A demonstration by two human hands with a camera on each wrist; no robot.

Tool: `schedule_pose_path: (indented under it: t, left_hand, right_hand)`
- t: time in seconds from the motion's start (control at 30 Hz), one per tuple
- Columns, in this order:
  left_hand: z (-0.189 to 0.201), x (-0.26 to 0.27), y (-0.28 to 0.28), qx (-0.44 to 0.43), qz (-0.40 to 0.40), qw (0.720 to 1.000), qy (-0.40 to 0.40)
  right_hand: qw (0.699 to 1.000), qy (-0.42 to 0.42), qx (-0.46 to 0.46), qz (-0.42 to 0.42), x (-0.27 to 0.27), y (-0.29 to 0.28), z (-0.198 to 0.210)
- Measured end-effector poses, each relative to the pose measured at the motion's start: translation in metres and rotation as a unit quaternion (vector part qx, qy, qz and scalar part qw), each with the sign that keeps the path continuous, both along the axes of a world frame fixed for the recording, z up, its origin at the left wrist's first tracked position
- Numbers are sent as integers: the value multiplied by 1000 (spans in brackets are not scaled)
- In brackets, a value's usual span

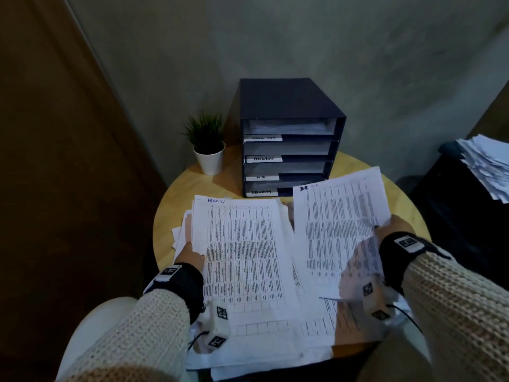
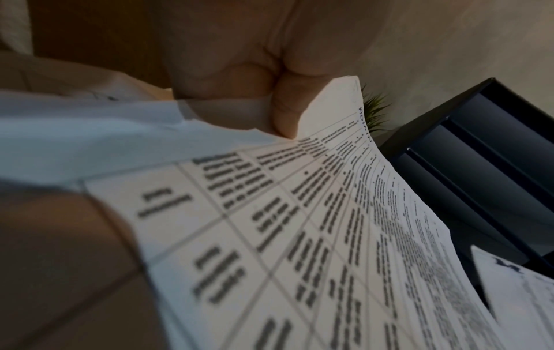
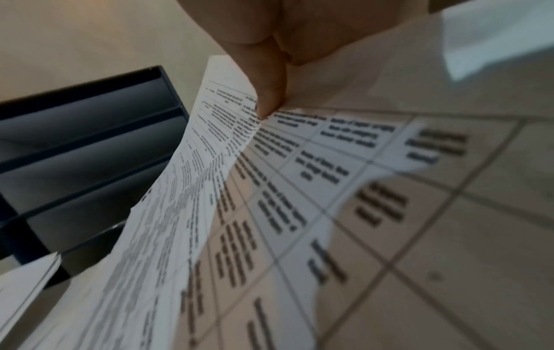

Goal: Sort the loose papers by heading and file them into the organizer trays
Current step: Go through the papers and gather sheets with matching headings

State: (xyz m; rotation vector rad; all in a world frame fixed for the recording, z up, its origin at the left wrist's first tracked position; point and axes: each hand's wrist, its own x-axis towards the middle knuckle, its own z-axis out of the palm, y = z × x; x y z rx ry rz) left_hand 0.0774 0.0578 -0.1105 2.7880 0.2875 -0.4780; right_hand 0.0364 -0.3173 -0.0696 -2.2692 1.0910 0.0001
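Observation:
A dark blue organizer (image 1: pixel 289 106) with labelled trays stands at the back of the round wooden table (image 1: pixel 176 194); the second label reads ADMIN (image 1: pixel 264 159). My left hand (image 1: pixel 192 255) pinches the left edge of a printed sheet headed ADMIN (image 1: pixel 242 249), thumb on top, on a loose paper pile. My right hand (image 1: pixel 394 227) pinches the right edge of a second printed sheet (image 1: pixel 338 221), lifted and tilted in front of the organizer's lower trays. The left wrist view shows my left thumb (image 2: pixel 284 113) on the ADMIN sheet (image 2: pixel 299 225). The right wrist view shows my right thumb (image 3: pixel 270 94) on the second sheet (image 3: pixel 270 189).
A small potted plant (image 1: pixel 208 144) in a white pot sits left of the organizer. A heap of more papers (image 1: pixel 487 166) lies on a dark surface at the far right. A brown door fills the left. The wall stands close behind the table.

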Motion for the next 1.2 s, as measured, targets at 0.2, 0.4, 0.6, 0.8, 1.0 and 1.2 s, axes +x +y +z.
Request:
schedule_pose_path:
  t: [0.2, 0.4, 0.6, 0.8, 1.0, 1.2]
  left_hand:
    - [7, -1, 2, -161, 104, 981, -16]
    - [10, 12, 15, -209, 125, 968, -68]
    - [26, 16, 25, -204, 123, 968, -81]
    - [34, 19, 32, -213, 100, 968, -88]
    - [35, 23, 26, -190, 100, 973, -87]
    - [18, 30, 19, -139, 67, 987, -33]
  right_hand:
    - [1000, -12, -17, 17, 2, -14, 24]
    - [999, -37, 6, 6, 1, -18, 36]
    - [997, -60, 18, -39, 7, -17, 45]
    - [995, -88, 6, -43, 26, -10, 64]
    - [993, 31, -42, 110, 23, 37, 24]
    - [963, 154, -25, 218, 18, 91, -33]
